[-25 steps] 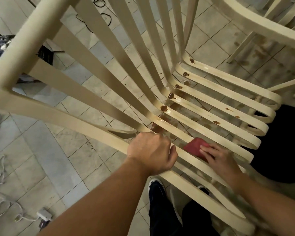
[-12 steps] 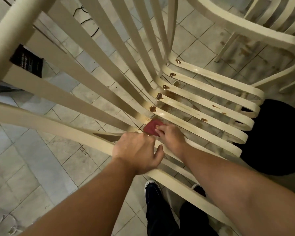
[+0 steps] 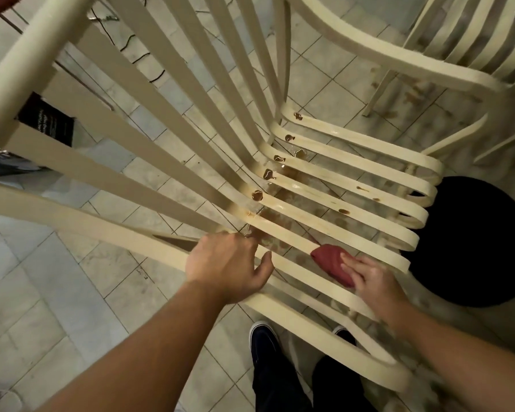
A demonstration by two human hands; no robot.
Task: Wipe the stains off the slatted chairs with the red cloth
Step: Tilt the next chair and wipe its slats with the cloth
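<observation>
– Looking down through the head camera, I see a cream slatted chair (image 3: pixel 131 162) from above, its back slats fanning across the left half of the view. Behind them, far left, a black box (image 3: pixel 46 121) lies on the pale tiled floor (image 3: pixel 57 292).

– Where are the hands?

– Apart, both on the seat's near edge. My left hand (image 3: pixel 226 266) is curled round a slat where the back meets the seat. To its right, brown stains (image 3: pixel 257 196) dot the bend of several seat slats, with more spots farther along.

– And the cloth?

– The red cloth (image 3: pixel 332 263) sits bunched on a near seat slat, right of the stains. My right hand (image 3: pixel 372 282) rests on it, fingers lying over the top and pressing it down. The hand is blurred, so I cannot tell where the thumb is.

– What else?

– Below, between my arms, dark shoes (image 3: pixel 263 343) stand on the tiles. Past the seat's rounded front ends, on the right, is a dark round shape (image 3: pixel 473 242). A second cream chair (image 3: pixel 369 52) fills the upper right, with brownish marks on the floor beneath it.
</observation>
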